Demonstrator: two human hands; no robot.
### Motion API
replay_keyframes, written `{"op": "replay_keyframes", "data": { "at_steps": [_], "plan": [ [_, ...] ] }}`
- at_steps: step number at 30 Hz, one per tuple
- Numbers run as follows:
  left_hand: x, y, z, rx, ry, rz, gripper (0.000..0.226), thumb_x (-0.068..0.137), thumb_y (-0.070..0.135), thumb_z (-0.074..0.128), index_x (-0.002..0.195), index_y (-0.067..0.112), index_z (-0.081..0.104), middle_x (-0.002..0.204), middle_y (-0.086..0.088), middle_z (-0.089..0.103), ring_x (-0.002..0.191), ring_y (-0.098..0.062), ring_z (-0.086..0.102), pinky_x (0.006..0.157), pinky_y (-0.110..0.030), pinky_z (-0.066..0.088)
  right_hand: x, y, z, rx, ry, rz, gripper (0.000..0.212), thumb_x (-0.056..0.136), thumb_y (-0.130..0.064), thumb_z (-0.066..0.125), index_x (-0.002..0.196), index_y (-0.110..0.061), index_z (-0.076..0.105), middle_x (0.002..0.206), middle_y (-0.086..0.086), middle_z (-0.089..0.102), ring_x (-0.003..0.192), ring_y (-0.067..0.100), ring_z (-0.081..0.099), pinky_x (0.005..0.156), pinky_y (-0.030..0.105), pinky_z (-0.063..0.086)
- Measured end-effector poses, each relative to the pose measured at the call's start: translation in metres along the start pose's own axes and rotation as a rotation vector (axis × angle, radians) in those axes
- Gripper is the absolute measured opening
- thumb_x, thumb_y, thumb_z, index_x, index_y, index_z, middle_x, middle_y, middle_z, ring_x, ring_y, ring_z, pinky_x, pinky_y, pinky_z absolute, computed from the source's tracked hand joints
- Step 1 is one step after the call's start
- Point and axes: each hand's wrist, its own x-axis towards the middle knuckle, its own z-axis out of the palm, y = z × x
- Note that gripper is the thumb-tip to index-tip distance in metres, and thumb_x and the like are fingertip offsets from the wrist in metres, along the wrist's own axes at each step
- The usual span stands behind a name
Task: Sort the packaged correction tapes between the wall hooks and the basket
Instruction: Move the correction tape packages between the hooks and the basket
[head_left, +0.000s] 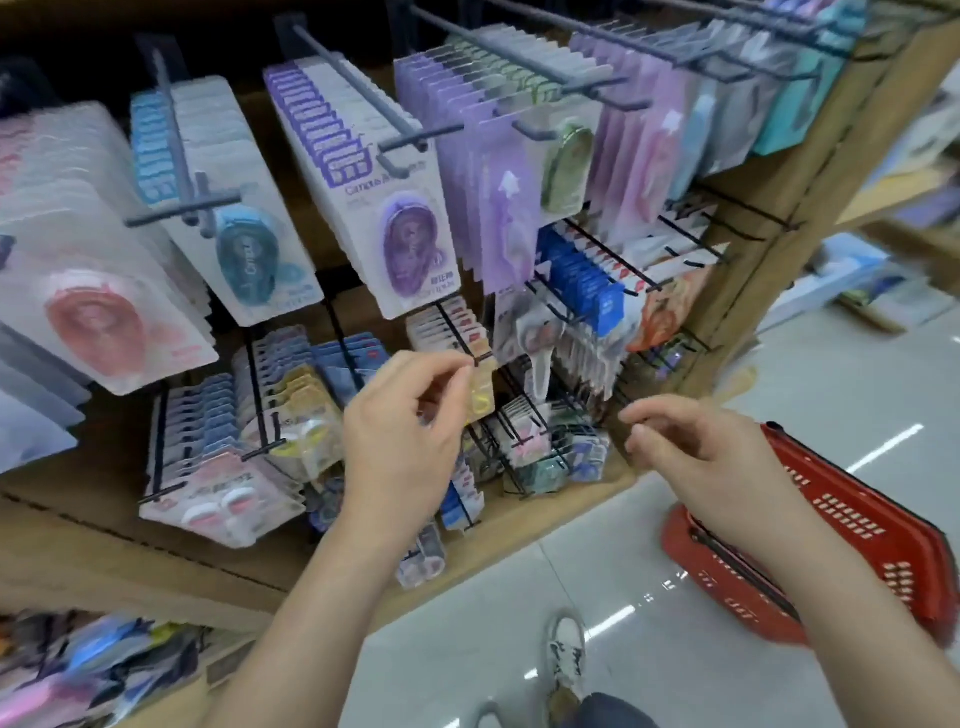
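Note:
My left hand (410, 421) pinches the top of a small yellow correction tape pack (480, 387) at the tip of a black wall hook (460, 332) in the middle row. My right hand (685, 441) hovers to the right of it with loosely curled fingers and holds nothing. The red basket (852, 525) hangs from my right forearm, tilted, and its inside is hidden. Packaged correction tapes fill the hooks above: pink (98, 322), teal (244, 260) and purple (410, 249) ones.
Grey hooks (182, 208) jut out toward me in the top row. More small packs (234, 499) hang on black hooks below. The wooden display's ledge (519, 514) runs under my hands. A pale tiled floor and my shoe (566, 654) lie below.

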Motion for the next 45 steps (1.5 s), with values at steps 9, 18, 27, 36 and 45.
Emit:
{"op": "replay_keyframes", "data": {
  "at_steps": [9, 18, 27, 36, 45],
  "plan": [
    [-0.045, 0.022, 0.118, 0.001, -0.571, 0.118, 0.022, 0.086, -0.002, 0.068, 0.095, 0.016, 0.076, 0.093, 0.011, 0.07, 0.087, -0.002, 0.058, 0.076, -0.005, 0.04, -0.082, 0.125, -0.092, -0.396, 0.059, 0.334, 0.02, 0.096, -0.024, 0.061, 0.112, -0.028, 0.072, 0.103, -0.012, 0.074, 0.095, 0.011, 0.067, 0.083, 0.029, 0.052],
    [-0.098, 0.094, 0.3, -0.107, -0.967, -0.053, 0.024, 0.088, 0.005, 0.067, 0.091, 0.027, 0.076, 0.074, 0.027, 0.066, 0.073, 0.014, 0.061, 0.068, -0.002, 0.04, -0.16, 0.277, -0.18, -0.149, 0.291, 0.73, 0.022, 0.096, -0.022, 0.06, 0.116, -0.027, 0.067, 0.099, -0.012, 0.07, 0.083, 0.008, 0.065, 0.074, 0.023, 0.047],
    [-0.126, 0.107, 0.49, -0.069, -1.168, -0.266, 0.03, 0.093, 0.009, 0.06, 0.087, 0.038, 0.067, 0.089, 0.022, 0.068, 0.081, 0.006, 0.062, 0.07, -0.012, 0.045, -0.154, 0.421, -0.235, 0.032, 0.398, 0.998, 0.021, 0.096, -0.017, 0.058, 0.114, -0.025, 0.064, 0.098, -0.004, 0.068, 0.084, 0.012, 0.063, 0.066, 0.022, 0.043],
    [-0.154, 0.011, 0.689, 0.105, -1.31, -0.375, 0.022, 0.096, 0.016, 0.056, 0.113, 0.025, 0.066, 0.103, 0.009, 0.064, 0.098, -0.012, 0.06, 0.076, -0.022, 0.045, -0.051, 0.596, -0.175, 0.198, 0.39, 1.19, 0.041, 0.094, -0.019, 0.063, 0.135, -0.019, 0.055, 0.112, -0.002, 0.065, 0.102, 0.018, 0.063, 0.087, 0.027, 0.046],
    [-0.267, -0.149, 0.898, 0.428, -1.681, 0.098, 0.043, 0.088, 0.011, 0.062, 0.13, 0.019, 0.06, 0.125, -0.006, 0.062, 0.117, -0.027, 0.056, 0.103, -0.035, 0.042, 0.026, 0.845, -0.048, 0.324, 0.324, 1.304, 0.075, 0.087, -0.035, 0.072, 0.148, -0.016, 0.032, 0.134, 0.004, 0.058, 0.119, 0.03, 0.059, 0.102, 0.041, 0.047]
  ]
}}
